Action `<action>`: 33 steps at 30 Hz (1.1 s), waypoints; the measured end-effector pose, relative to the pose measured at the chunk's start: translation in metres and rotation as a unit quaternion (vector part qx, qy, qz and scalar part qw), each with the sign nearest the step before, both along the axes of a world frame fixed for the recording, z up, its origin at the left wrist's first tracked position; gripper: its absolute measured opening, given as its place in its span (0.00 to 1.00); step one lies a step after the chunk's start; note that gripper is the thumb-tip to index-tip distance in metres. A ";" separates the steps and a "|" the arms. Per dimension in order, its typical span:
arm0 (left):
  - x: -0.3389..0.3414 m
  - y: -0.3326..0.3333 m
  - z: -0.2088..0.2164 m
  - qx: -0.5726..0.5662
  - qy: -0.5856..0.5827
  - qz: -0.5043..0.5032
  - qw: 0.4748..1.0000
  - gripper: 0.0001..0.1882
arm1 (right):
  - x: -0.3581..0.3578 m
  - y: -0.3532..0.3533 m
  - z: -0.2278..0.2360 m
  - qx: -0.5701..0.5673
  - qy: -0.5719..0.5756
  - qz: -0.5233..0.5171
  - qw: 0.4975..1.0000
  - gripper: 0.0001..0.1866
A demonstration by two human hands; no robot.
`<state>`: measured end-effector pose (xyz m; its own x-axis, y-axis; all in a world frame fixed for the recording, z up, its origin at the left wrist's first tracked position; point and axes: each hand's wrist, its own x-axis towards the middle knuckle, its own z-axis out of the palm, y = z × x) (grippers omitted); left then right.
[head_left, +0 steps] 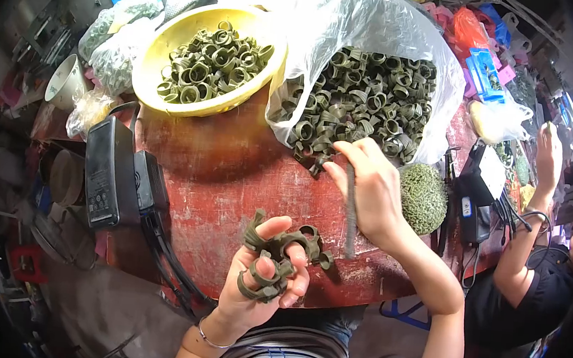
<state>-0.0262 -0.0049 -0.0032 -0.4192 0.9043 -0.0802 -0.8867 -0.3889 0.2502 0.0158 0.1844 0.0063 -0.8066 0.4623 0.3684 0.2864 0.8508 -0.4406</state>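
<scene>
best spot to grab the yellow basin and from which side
Likely the near rim of the yellow basin, approached from the person's side: the wide rim shows there above the red table, while clear bags crowd its left and a white bag its right.

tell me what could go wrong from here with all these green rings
The dark green rings bunched on the fingers of the left hand might slip off, perhaps over the near edge of the red table.

The right hand, holding a thin dark strip, is close to the mouth of the white plastic bag; a bump could spill the bagged rings piled there.
</scene>
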 end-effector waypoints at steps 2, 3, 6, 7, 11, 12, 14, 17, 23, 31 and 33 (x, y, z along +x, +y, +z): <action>-0.001 0.000 -0.002 0.002 -0.005 -0.009 1.000 0.19 | -0.006 0.000 -0.009 -0.034 -0.020 0.006 0.999 0.09; -0.001 0.000 -0.003 -0.011 0.019 0.011 1.000 0.18 | -0.007 -0.001 -0.010 -0.037 -0.023 0.002 0.999 0.08; -0.001 0.004 0.000 -0.033 0.040 0.052 0.997 0.19 | 0.005 -0.010 0.005 -0.129 0.004 0.026 0.991 0.09; 0.000 0.006 0.001 -0.071 0.106 0.090 0.988 0.19 | 0.011 -0.016 0.013 -0.199 -0.001 0.019 0.980 0.10; 0.009 0.008 0.005 -0.176 0.280 0.147 0.932 0.24 | 0.040 -0.045 0.045 -0.420 0.037 0.029 0.907 0.11; 0.011 0.010 0.004 -0.191 0.376 0.151 0.894 0.26 | 0.047 -0.049 0.044 -0.433 0.058 0.037 0.899 0.11; 0.015 0.013 0.011 -0.208 0.460 0.132 0.853 0.25 | 0.052 -0.065 0.046 -0.495 0.126 0.020 0.859 0.12; 0.020 0.012 0.004 -0.203 0.518 0.138 0.819 0.21 | 0.066 -0.070 0.039 -0.369 0.137 0.071 0.916 0.09; 0.021 0.005 0.007 -0.167 0.255 0.030 0.952 0.21 | 0.094 -0.071 0.040 -0.304 0.151 -0.028 0.940 0.14; 0.025 0.009 0.002 -0.054 0.185 -0.030 0.981 0.24 | 0.110 -0.089 0.041 -0.388 0.205 0.006 0.899 0.21; 0.026 0.008 0.003 -0.054 0.184 -0.033 0.981 0.24 | 0.112 -0.084 0.040 -0.373 0.200 0.021 0.906 0.21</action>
<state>0.0001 0.0030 0.0000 -0.3782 0.9252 -0.0319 -0.7506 -0.2864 0.5955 0.1281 0.1008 0.0461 -0.7002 0.6751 0.2325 -0.0486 0.2799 -0.9588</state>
